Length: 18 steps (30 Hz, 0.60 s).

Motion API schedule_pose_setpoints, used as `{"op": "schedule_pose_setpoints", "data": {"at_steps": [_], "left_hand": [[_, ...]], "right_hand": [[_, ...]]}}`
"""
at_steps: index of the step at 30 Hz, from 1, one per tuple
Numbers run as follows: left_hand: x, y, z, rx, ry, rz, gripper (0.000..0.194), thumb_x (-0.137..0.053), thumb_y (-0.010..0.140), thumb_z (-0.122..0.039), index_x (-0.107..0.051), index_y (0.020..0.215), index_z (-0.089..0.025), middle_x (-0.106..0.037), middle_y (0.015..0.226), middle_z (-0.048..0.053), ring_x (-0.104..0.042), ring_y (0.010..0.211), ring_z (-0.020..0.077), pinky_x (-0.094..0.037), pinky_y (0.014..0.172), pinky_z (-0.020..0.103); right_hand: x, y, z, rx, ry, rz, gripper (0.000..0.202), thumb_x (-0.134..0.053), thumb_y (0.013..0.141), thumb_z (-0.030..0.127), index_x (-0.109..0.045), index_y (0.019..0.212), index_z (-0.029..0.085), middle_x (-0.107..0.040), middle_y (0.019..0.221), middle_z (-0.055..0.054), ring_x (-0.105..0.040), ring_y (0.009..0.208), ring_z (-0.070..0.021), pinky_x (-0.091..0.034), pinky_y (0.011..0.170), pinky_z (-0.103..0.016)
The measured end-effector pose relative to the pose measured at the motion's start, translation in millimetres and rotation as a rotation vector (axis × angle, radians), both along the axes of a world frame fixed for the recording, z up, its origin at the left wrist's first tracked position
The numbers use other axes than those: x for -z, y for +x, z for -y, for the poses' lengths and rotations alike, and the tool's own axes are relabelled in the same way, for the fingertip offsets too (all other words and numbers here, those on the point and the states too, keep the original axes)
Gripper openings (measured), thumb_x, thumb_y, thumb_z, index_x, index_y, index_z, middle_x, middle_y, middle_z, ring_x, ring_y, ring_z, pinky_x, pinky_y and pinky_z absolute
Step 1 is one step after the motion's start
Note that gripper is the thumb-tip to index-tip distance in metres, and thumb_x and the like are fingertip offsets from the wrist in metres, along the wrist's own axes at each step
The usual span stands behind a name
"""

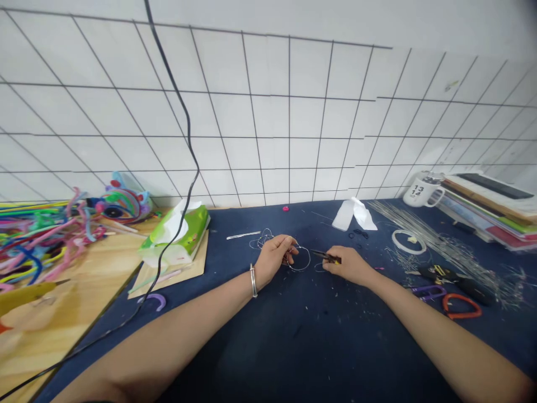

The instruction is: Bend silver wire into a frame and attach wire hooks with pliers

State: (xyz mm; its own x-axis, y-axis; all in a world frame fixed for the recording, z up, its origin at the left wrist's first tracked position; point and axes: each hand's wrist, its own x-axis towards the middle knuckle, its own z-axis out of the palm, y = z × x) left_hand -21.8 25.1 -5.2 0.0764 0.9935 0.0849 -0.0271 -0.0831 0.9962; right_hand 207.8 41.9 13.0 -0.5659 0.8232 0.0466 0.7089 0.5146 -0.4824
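Note:
My left hand point(274, 257) is closed on thin wire, with the thumb and fingers pinched together. A loop of the wire point(309, 261) curves out to the right of the fingers, and more tangled strands point(263, 239) show behind the hand. My right hand point(346, 264) is wrapped round a pair of pliers point(329, 257) with dark jaws and a bit of yellow on the handle. The jaws point left toward the wire loop, a small gap apart from it. A thin strand hangs beside the right fingers.
Left are a green tissue pack point(197, 229), coloured pipe cleaners point(54, 240) and a yellow glue gun point(25, 296). A black cable point(188, 129) hangs across the view. Right are straight wires point(415, 224), a wire coil point(409, 242), orange-handled pliers point(461, 314) and a white mug point(419, 193).

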Motion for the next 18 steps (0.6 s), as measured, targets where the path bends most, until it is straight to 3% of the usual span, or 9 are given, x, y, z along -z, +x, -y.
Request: {"op": "schedule_pose_setpoints", "data": {"at_steps": [6, 11, 18], "left_hand": [[1.1, 0, 1, 0.061, 0.024, -0.06, 0.035, -0.042, 0.082, -0.044, -0.057, 0.087, -0.013, -0.062, 0.071, 0.005, -0.054, 0.049, 0.0084, -0.036, 0.044, 0.018], [0.7, 0, 3, 0.089, 0.04, -0.067, 0.035, -0.042, 0.082, -0.044, -0.057, 0.088, -0.013, -0.062, 0.071, 0.005, -0.054, 0.049, 0.0083, -0.036, 0.044, 0.017], [1.9, 0, 3, 0.101, 0.032, -0.087, 0.037, -0.041, 0.081, -0.045, -0.058, 0.088, -0.013, -0.061, 0.07, 0.005, -0.053, 0.049, 0.0085, -0.04, 0.045, 0.018]], "right_hand": [[2.1, 0, -1, 0.134, 0.021, -0.006, 0.018, -0.048, 0.073, 0.033, -0.059, 0.072, 0.019, -0.055, 0.068, -0.001, -0.048, 0.062, -0.0126, -0.03, 0.055, -0.022], [-1.6, -2, 2, 0.064, -0.011, 0.039, 0.014, -0.052, 0.066, 0.027, -0.061, 0.074, 0.02, -0.058, 0.071, -0.001, -0.049, 0.063, -0.0133, -0.031, 0.056, -0.023], [-12.1, 7, -1, 0.052, -0.266, -0.02, 0.029, -0.045, 0.061, 0.017, -0.063, 0.084, 0.02, -0.06, 0.07, -0.001, -0.05, 0.058, -0.0132, -0.032, 0.05, -0.023]]}}
